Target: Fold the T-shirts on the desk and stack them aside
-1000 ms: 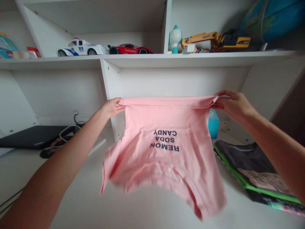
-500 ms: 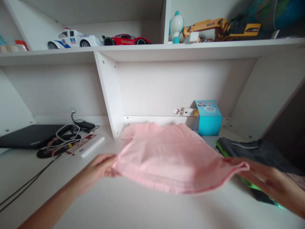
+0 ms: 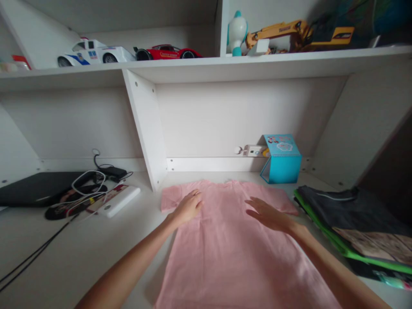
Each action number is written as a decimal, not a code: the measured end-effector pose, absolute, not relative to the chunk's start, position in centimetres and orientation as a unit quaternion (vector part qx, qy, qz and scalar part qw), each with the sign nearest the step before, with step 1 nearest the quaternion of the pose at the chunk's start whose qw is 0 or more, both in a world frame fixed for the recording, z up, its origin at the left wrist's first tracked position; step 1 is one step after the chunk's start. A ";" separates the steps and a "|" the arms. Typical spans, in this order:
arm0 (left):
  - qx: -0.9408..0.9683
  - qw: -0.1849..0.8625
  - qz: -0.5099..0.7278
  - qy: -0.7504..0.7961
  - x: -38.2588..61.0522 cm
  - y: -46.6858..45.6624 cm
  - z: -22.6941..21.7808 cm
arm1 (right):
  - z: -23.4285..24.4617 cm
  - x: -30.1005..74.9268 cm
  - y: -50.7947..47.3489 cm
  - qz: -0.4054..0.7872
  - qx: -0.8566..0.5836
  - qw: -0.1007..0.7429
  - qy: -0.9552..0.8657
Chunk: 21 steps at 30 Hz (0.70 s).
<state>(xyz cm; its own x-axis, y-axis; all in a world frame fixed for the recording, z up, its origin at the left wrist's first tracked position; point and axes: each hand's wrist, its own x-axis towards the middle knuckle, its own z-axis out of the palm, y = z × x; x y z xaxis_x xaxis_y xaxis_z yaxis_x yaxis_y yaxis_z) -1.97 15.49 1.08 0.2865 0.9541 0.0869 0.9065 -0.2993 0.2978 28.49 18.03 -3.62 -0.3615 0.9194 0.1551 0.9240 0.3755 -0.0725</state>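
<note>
A pink short-sleeved T-shirt [image 3: 225, 253] lies spread over the white desk, its neck end toward the back and its lower part running out of view at the bottom. My left hand [image 3: 189, 207] is over the shirt's upper left, near the sleeve, holding nothing; its fingers point forward and are partly apart. On the other side, my right hand [image 3: 268, 214] is over the upper right of the chest with fingers spread. Whether either palm presses on the cloth I cannot tell.
Folded clothes [image 3: 357, 223] are stacked at the right. A blue desk calendar [image 3: 283, 165] stands at the back by a power socket [image 3: 255, 150]. On the left lie a black laptop [image 3: 38, 189], cables and a white power strip [image 3: 120, 201]. Toy vehicles line the shelf [image 3: 180, 71] above.
Both hands have let go of the shirt's hem and moved inward and forward over its upper part. The shirt, lifted and billowing before, now lies flat.
</note>
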 end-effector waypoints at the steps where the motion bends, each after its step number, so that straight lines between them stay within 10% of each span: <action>1: 0.792 0.088 0.113 0.594 -1.4 16.8 -0.2 | -4.2 27.6 19.1 -0.018 -0.579 0.079 -0.812; 21: 0.741 0.009 0.046 0.670 -3.2 23.0 -5.8 | -9.5 28.4 24.9 -0.123 -0.633 0.074 -0.761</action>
